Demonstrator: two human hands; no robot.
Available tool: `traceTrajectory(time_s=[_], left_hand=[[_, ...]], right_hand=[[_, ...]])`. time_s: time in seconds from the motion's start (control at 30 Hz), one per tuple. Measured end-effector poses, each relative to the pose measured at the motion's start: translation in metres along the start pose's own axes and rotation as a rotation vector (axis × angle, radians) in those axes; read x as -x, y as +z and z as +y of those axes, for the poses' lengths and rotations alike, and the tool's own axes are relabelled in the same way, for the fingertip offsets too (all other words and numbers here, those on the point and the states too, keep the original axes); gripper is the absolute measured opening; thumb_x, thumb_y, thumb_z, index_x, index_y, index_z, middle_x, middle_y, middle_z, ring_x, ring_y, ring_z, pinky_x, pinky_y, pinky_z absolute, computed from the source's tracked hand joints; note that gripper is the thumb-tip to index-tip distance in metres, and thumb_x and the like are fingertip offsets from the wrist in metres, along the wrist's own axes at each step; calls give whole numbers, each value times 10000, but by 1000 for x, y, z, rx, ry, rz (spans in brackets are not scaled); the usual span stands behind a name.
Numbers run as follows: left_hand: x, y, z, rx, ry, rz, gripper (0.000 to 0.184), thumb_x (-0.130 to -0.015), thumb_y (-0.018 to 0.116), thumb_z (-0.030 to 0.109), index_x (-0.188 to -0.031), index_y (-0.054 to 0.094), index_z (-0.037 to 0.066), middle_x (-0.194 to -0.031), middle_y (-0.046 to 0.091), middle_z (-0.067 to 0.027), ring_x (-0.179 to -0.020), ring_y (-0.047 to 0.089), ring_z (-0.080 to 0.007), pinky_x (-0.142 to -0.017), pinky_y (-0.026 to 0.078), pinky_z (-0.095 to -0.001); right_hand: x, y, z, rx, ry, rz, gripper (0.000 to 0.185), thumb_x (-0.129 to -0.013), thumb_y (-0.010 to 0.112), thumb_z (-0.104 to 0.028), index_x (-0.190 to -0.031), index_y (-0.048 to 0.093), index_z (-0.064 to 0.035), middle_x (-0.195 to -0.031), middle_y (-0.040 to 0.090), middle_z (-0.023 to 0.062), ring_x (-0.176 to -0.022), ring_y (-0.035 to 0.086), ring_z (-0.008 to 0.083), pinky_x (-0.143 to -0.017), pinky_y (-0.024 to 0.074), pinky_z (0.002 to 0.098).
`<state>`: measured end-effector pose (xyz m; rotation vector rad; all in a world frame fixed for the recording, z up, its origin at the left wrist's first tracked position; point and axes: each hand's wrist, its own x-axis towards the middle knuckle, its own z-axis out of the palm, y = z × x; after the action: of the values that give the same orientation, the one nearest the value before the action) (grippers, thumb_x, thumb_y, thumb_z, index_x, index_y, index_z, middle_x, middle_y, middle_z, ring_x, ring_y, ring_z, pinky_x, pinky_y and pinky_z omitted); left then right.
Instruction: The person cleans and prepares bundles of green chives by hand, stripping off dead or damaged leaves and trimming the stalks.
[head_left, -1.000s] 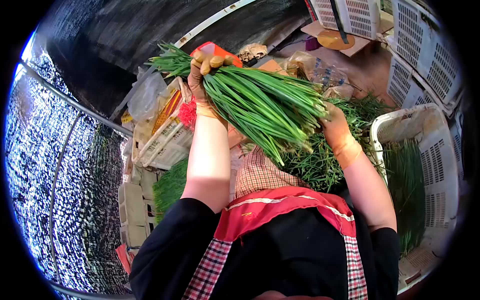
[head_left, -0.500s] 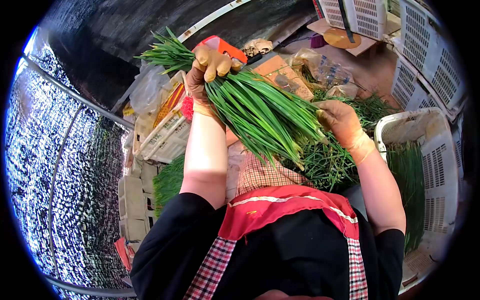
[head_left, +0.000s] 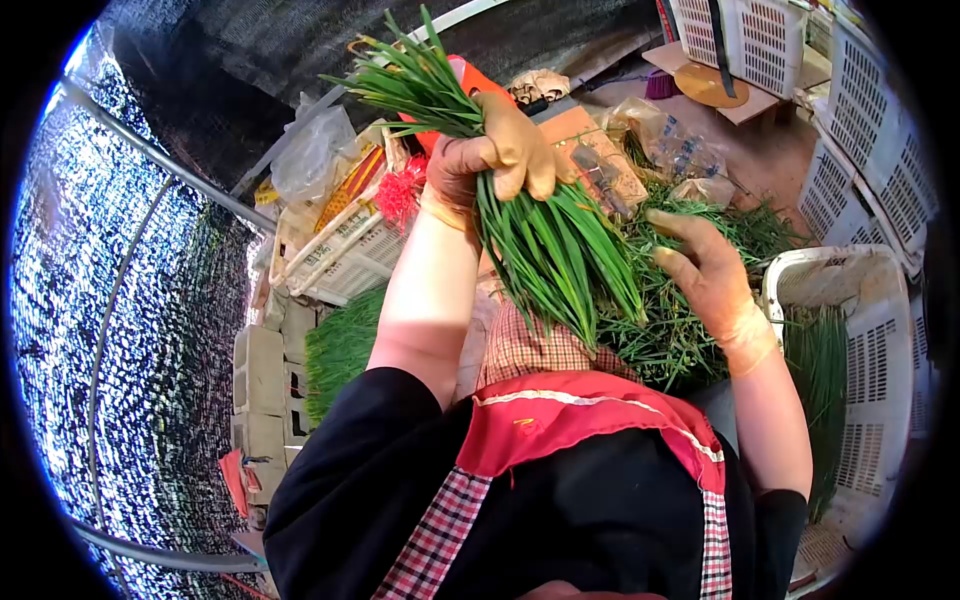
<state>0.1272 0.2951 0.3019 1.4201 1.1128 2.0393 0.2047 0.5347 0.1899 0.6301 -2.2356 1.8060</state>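
Fingers wrapped, left hand [head_left: 497,155] grasps the green bunch [head_left: 560,250]!
Long axis slanting toward the apron [head_left: 600,410]; right hand [head_left: 717,282] empty, fingers parted, just apart.

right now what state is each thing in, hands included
left hand: closed around the green bunch
green bunch: gripped, lower ends fanned out
right hand: empty, thumb and fingers parted
loose greens: heaped, tangled
right-side white crate: open-topped, greens inside
clear plastic bag at left: crumpled
red apron: worn
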Motion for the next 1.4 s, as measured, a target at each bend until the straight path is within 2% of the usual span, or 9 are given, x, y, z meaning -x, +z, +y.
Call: traceTrajectory(time_s=[0.13, 0.2, 0.37, 0.57, 0.63, 0.77, 0.83, 1.27, 1.4], left_hand=[[-2, 5, -7, -19, 5, 11, 178, -722, 649, 217, -702, 587, 52, -537, 557, -64, -613, 601, -279, -749, 477, -456], [0, 1, -5, -39, 6, 16, 167, -724, 643, 215, -710, 595, 55, -542, 560, -62, -616, 602, -281, -768, 471, -460], [10, -10, -1, 4, 80, -27, 112, -770, 619, 191, -834, 639, 101, -568, 587, -30, -697, 623, -253, -941, 385, -470], [5, -17, 6, -41, 110, -207, 150, -835, 585, 222, -802, 567, 76, -414, 465, -31, -451, 488, -207, -928, 395, -433], [4, -13, 8, -52, 119, -201, 161, -840, 580, 220, -778, 546, 75, -393, 436, -28, -385, 426, -195, -918, 403, -428], [4, -11, 9, -7, 98, -240, 244, -855, 571, 239, -710, 466, 73, -366, 408, -32, -310, 347, -183, -816, 453, -398], [-3, -3, 10, -6, 119, -322, 309, -861, 527, 145, -592, 376, 164, -359, 402, 57, -329, 351, -97, -973, 342, -404], [-3, -4, 9, -8, 94, -439, 227, -817, 578, 229, -729, 591, 20, -503, 589, -71, -430, 559, -254, -922, 399, -450], [-2, -1, 6, 80, 90, -397, 238, -818, 577, 234, -683, 572, 37, -454, 546, -50, -385, 513, -227, -927, 404, -427]], right_hand=[[-28, 23, -14, 369, -287, -46, 206, -806, 609, -133, -978, 592, -21, -867, 621, 69, -716, 573, 182, -638, 456, 261], [-22, 18, -28, -383, 263, 48, 119, -843, 576, -133, -900, 617, -36, -760, 593, 7, -536, 481, 77, -509, 394, 191], [1, -17, 6, -933, 330, 314, 181, -912, 471, -224, -858, 530, -62, -627, 518, -13, -402, 342, 41, -370, 263, 160], [44, -56, 136, -360, 646, 110, 167, -891, 484, -199, -858, 562, -56, -641, 571, 27, -468, 482, 104, -412, 376, 218], [48, -47, 132, 347, 836, 159, 172, -885, 484, -178, -943, 581, -48, -706, 618, 24, -509, 552, 169, -478, 447, 252], [27, -16, 77, -80, 445, 86, 313, -842, 563, -154, -1140, 557, -57, -943, 624, 107, -832, 598, 182, -648, 492, 289], [2, -10, 36, -210, 427, -87, 347, -813, 607, -156, -1140, 563, -48, -1019, 599, 142, -973, 560, 176, -725, 483, 297], [-9, 8, 60, 375, -90, -101, 106, -749, 629, -102, -844, 592, -72, -815, 584, 129, -783, 569, 329, -690, 463, 362], [13, -33, 127, 1129, 797, -531, 234, -750, 603, -135, -976, 645, -91, -938, 641, 145, -892, 614, 318, -757, 495, 387]])
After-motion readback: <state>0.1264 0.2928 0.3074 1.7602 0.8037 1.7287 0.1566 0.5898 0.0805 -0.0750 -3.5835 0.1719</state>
